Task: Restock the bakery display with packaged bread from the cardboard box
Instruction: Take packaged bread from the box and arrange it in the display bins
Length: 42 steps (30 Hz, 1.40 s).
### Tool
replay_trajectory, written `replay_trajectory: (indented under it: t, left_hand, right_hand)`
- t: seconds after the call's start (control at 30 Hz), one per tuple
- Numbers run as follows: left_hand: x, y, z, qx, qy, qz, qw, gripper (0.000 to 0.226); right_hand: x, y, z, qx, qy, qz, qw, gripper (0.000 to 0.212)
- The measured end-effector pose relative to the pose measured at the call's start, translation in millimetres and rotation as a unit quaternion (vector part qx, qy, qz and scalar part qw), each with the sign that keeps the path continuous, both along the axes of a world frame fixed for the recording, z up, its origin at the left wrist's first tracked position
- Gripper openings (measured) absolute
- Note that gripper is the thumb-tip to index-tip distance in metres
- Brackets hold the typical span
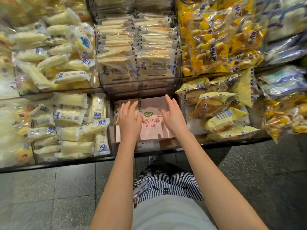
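Restocking in progress: I reach both arms, nearly straight, into the clear-walled middle bin (167,143) of the bakery display, where a pale pink cardboard carton with red lettering (153,110) lies flat. My left hand (130,121) is spread palm-down at the carton's left edge over a clear-wrapped bread packet (118,105). My right hand (174,116) hovers at its right edge. Both sets of fingers are straight, released, grasping nothing. I judge it best to nudge the soft packet flush with flat fingers and not squeeze it.

Glossy clear plastic wraps the bread packets (153,63); the bin (141,83) is smooth transparent plastic, its liner (154,113) matt pink card; the floor (49,188) is speckled polished stone
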<state>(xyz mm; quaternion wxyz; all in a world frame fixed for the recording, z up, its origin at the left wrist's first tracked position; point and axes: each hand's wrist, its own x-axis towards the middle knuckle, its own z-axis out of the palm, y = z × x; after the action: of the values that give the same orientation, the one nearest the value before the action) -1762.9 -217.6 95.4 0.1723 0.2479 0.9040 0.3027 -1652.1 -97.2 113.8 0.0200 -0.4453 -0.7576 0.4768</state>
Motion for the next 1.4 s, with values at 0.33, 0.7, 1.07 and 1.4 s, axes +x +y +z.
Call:
replay_trajectory:
  t: [0.33,0.7,1.07,1.4]
  left_hand:
    - [137,82,59,0.071,0.092,-0.151,0.982,0.041]
    - [427,192,60,0.112,0.076,-0.465,0.875,0.044]
    - [709,261,80,0.096,0.105,-0.749,0.648,0.053]
    - [926,318,70,0.06,0.079,-0.856,0.508,0.053]
  right_hand:
    - [177,49,71,0.083,0.047,-0.036,0.995,0.054]
    - [497,69,62,0.092,-0.05,-0.311,0.945,0.055]
    - [727,47,70,0.151,-0.25,-0.379,0.878,0.059]
    - [946,34,44,0.042,-0.228,-0.568,0.789,0.058]
